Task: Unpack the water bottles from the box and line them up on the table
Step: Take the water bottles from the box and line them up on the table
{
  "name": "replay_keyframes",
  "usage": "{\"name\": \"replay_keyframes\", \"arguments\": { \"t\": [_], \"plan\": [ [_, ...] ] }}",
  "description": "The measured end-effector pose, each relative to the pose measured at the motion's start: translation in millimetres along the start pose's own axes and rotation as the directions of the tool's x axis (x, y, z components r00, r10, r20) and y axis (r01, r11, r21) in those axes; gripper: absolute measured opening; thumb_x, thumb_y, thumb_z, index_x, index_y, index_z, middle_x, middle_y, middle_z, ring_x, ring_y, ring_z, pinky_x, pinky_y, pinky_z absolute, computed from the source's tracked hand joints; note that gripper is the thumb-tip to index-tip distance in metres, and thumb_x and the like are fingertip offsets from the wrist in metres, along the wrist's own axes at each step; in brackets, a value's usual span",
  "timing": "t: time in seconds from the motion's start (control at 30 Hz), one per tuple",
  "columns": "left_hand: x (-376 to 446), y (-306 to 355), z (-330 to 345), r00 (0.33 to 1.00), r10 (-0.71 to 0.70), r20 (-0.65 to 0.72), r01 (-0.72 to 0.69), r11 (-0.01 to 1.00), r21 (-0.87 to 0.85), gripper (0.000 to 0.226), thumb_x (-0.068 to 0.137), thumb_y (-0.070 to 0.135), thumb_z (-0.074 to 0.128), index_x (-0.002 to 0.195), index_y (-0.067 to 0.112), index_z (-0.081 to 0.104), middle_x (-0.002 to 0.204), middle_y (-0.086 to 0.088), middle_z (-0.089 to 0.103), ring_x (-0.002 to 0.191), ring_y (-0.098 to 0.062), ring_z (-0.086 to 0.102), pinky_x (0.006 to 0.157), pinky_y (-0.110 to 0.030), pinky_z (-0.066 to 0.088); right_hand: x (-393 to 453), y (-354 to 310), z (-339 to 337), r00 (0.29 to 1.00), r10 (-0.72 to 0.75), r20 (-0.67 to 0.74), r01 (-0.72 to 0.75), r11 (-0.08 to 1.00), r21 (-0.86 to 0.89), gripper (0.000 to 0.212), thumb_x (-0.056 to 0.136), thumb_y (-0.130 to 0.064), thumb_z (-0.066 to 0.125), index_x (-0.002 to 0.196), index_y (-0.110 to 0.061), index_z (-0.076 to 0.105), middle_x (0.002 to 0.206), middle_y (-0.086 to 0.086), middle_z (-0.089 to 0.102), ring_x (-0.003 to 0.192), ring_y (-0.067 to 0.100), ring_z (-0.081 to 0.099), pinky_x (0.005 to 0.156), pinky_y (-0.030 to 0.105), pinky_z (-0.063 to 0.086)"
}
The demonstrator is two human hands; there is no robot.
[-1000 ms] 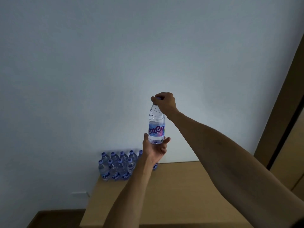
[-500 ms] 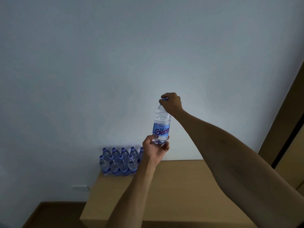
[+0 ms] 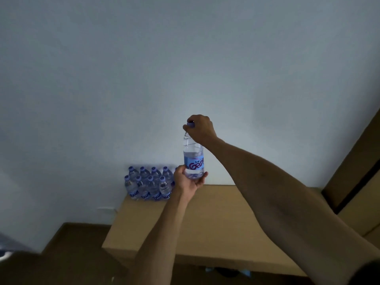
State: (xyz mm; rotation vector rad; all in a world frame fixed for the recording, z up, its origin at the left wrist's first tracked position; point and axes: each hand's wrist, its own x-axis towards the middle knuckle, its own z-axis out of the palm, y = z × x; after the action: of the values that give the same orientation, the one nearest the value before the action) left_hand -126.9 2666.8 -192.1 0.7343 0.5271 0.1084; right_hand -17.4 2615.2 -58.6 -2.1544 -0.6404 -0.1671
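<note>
Two hands hold one upright water bottle (image 3: 193, 159) in the air above the desk (image 3: 216, 219): left hand (image 3: 188, 181) cups its base, right hand (image 3: 200, 128) pinches the cap. Grouped bottles (image 3: 148, 184) stand at desk's far left corner, just left of held bottle.

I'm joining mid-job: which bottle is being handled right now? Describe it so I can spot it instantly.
Start at the tan wooden table against the pale wall; a cluster of clear plastic water bottles with purple caps stands at its far left corner. Just right of them, the clear plastic bottle with a blue label is held upright in the air, left hand gripping its base, right hand at its cap.
</note>
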Motion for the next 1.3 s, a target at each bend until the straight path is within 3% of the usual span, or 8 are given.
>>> {"name": "replay_keyframes", "arguments": {
  "t": [0.07, 0.13, 0.2, 0.5, 0.67, 1.0, 1.17, 1.3],
  "plan": [
    [8.7, 6.2, -11.1, 0.985, 0.137, -0.105, -0.089, 0.927, 0.365, 0.026, 0.094, 0.022, 0.048, 0.109, 0.006, 0.061, 0.108, -0.018, 0.066, 0.085, -0.026, 0.066, 0.074, -0.034, 0.052, 2.2, 3.6, 12.8, 0.999, -0.017, 0.034, 0.018, 0.999, -0.043, 0.015, 0.079, -0.02, 0.068, 0.085, -0.007, 0.07, 0.088, 0.004, 0.069, 0.079, 0.021, 0.059, 0.067, 0.023, 0.035],
    [20.5, 20.3, -27.5, 0.937, 0.349, -0.034, -0.194, 0.597, 0.778, 0.028, 0.086, 0.014, 0.065, 0.113, 0.009, 0.061, 0.116, -0.011, 0.066, 0.092, -0.019, 0.064, 0.072, -0.026, 0.051, 4.5, 5.1, 29.3, 0.996, -0.033, 0.078, 0.04, 0.995, -0.094, 0.016, 0.077, -0.02, 0.07, 0.087, -0.007, 0.071, 0.091, 0.005, 0.07, 0.083, 0.023, 0.061, 0.068, 0.023, 0.036],
    [29.6, 35.7, -44.6, 0.912, 0.401, 0.083, -0.242, 0.366, 0.899, 0.043, 0.078, 0.016, 0.075, 0.118, 0.012, 0.06, 0.117, -0.003, 0.066, 0.101, -0.018, 0.063, 0.076, -0.027, 0.053, 8.1, 6.4, 47.1, 0.99, -0.041, 0.138, 0.06, 0.989, -0.134, 0.017, 0.076, -0.018, 0.071, 0.088, -0.006, 0.071, 0.093, 0.006, 0.07, 0.087, 0.025, 0.062, 0.07, 0.024, 0.039],
    [110.3, 124.8, -89.5, 0.85, 0.464, 0.25, -0.337, 0.115, 0.934, 0.054, 0.071, 0.037, 0.085, 0.111, 0.01, 0.061, 0.106, -0.003, 0.07, 0.094, -0.019, 0.067, 0.08, -0.031, 0.054, 56.7, 1.1, 142.2, 0.971, 0.036, 0.236, 0.019, 0.974, -0.227, 0.023, 0.071, -0.025, 0.077, 0.085, -0.008, 0.074, 0.088, 0.006, 0.072, 0.084, 0.023, 0.064, 0.071, 0.027, 0.047],
    [163.2, 152.6, -127.9, 0.899, 0.274, 0.341, -0.366, 0.044, 0.93, 0.066, 0.067, 0.051, 0.076, 0.114, 0.008, 0.06, 0.109, -0.007, 0.07, 0.095, -0.023, 0.067, 0.082, -0.037, 0.056, 80.7, 11.6, 186.6, 0.943, 0.13, 0.305, -0.008, 0.929, -0.371, 0.024, 0.068, -0.023, 0.076, 0.088, -0.01, 0.073, 0.089, 0.006, 0.07, 0.084, 0.022, 0.063, 0.069, 0.029, 0.049],
    [227.5, 144.1, -184.9, 0.933, -0.064, 0.354, -0.351, -0.387, 0.853, 0.019, 0.092, 0.026, 0.059, 0.104, 0.014, 0.068, 0.099, -0.005, 0.07, 0.092, -0.024, 0.067, 0.076, -0.035, 0.053, 72.2, 74.2, 250.3, 0.8, 0.388, 0.458, -0.089, 0.832, -0.548, 0.026, 0.069, -0.027, 0.08, 0.084, -0.01, 0.066, 0.089, 0.01, 0.068, 0.085, 0.025, 0.064, 0.064, 0.027, 0.043],
    [247.1, 140.2, -200.7, 0.936, -0.084, 0.341, -0.342, -0.433, 0.834, 0.01, 0.08, 0.009, 0.06, 0.089, 0.011, 0.066, 0.094, -0.011, 0.071, 0.091, -0.028, 0.067, 0.065, -0.034, 0.045, 64.0, 103.8, 284.0, 0.732, 0.462, 0.501, -0.082, 0.79, -0.607, 0.021, 0.067, -0.02, 0.078, 0.082, -0.01, 0.066, 0.093, 0.014, 0.067, 0.089, 0.029, 0.065, 0.069, 0.032, 0.052],
    [262.7, 135.3, -212.6, 0.944, -0.005, 0.33, -0.295, -0.461, 0.837, 0.023, 0.085, 0.017, 0.06, 0.106, 0.014, 0.066, 0.109, -0.008, 0.065, 0.1, -0.027, 0.064, 0.072, -0.033, 0.047, 58.2, 126.6, 313.1, 0.718, 0.435, 0.543, -0.014, 0.79, -0.613, 0.02, 0.072, -0.014, 0.067, 0.092, -0.011, 0.068, 0.1, 0.013, 0.067, 0.096, 0.03, 0.066, 0.072, 0.032, 0.054]
  ]
}}
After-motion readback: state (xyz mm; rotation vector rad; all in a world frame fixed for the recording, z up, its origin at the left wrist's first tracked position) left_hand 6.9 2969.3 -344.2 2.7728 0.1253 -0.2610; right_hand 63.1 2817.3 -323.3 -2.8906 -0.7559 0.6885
